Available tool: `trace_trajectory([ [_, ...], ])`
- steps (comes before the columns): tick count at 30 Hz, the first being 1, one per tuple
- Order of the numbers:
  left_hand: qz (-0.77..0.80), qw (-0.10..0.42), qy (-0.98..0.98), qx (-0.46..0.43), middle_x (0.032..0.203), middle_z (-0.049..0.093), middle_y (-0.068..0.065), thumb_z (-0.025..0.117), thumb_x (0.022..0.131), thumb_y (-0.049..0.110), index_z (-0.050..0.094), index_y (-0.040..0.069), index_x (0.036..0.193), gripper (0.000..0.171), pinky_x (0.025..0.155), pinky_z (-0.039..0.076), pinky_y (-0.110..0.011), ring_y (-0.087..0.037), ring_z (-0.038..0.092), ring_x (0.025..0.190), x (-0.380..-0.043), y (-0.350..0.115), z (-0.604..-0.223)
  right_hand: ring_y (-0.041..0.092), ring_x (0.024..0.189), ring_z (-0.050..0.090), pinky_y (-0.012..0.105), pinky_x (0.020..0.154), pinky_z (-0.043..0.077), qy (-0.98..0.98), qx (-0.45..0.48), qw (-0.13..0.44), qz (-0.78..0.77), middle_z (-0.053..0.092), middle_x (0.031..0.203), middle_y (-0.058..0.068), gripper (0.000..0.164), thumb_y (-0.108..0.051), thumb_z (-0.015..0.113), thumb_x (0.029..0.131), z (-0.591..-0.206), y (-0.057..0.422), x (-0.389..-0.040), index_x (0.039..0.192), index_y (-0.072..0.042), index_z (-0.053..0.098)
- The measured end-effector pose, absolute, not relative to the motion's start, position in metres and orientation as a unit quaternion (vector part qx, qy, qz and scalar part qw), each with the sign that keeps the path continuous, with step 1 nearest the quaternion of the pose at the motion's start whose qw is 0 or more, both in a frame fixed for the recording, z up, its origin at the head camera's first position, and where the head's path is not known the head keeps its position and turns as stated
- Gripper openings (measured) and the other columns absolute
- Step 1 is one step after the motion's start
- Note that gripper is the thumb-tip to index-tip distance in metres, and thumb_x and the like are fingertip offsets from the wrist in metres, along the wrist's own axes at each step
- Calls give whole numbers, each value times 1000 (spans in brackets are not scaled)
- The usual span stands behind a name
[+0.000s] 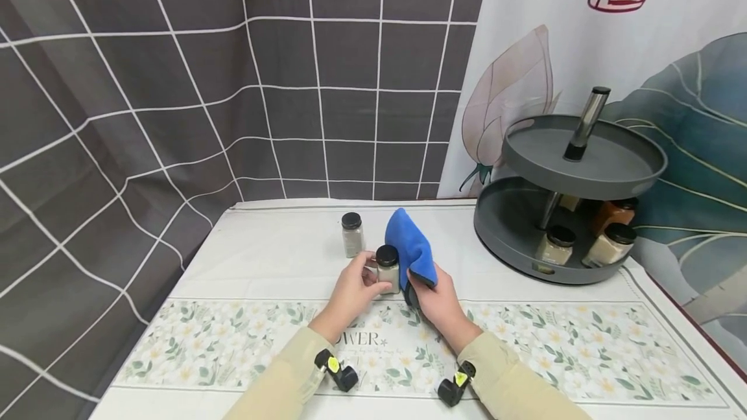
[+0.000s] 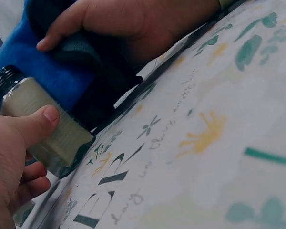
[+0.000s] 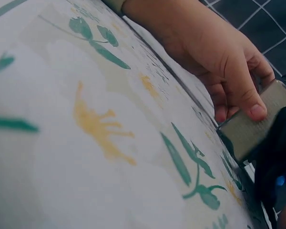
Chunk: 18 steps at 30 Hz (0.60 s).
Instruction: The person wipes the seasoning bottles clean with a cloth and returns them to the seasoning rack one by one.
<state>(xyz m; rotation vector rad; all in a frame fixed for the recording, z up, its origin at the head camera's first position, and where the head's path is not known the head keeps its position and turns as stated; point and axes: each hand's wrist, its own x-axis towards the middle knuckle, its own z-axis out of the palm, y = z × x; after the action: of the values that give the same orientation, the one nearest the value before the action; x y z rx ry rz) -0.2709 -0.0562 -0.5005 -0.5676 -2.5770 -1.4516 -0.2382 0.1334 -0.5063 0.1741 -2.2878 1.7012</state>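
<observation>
My left hand grips a square glass spice jar with a black lid and pale powder inside. In the left wrist view the thumb lies across one side of the jar, and its base is close to the tablecloth. A blue cloth with a dark underside is held in my right hand, against or right beside the jar's right side. The right fingers are partly hidden by the cloth's folds. Just behind the left hand stands a second black-lidded jar, upright.
On the right stands a grey two-tier round rack. Its lower tier carries several jars, among them a pale one and an orange-brown one. A floral tablecloth covers the table, and a dark grid-patterned curtain hangs behind.
</observation>
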Motion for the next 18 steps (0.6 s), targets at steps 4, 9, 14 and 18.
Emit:
trace_trajectory([
  [4,-469,82,-860,-185,105,65,-2,87,79,23,56,12,120,53,83,56,-36,-18,63,91,-270,-55,-502,36,126,58,53,110,43,-796,72,138,585,65,131,18,39,-17,66,99,-506,135,-237,135,-3,60],
  [9,-466,97,-860,-184,102,64,-4,90,76,22,54,13,109,50,84,55,-36,-19,63,93,-270,-54,-504,35,127,58,52,111,42,-791,72,136,593,65,132,18,38,-18,65,99,-508,135,-235,134,-3,60],
  [14,-470,94,-860,-175,103,63,-6,90,76,19,53,10,113,53,86,58,-35,-20,64,93,-270,-53,-504,36,126,59,54,110,42,-792,77,137,590,65,130,19,37,-15,65,99,-507,133,-234,133,-2,61],
  [18,-471,95,-860,-172,107,60,-6,89,78,21,58,6,125,58,86,58,-30,-19,64,96,-271,-52,-505,37,125,59,55,108,44,-821,91,123,550,66,130,18,37,-16,64,99,-505,133,-235,135,-4,60],
])
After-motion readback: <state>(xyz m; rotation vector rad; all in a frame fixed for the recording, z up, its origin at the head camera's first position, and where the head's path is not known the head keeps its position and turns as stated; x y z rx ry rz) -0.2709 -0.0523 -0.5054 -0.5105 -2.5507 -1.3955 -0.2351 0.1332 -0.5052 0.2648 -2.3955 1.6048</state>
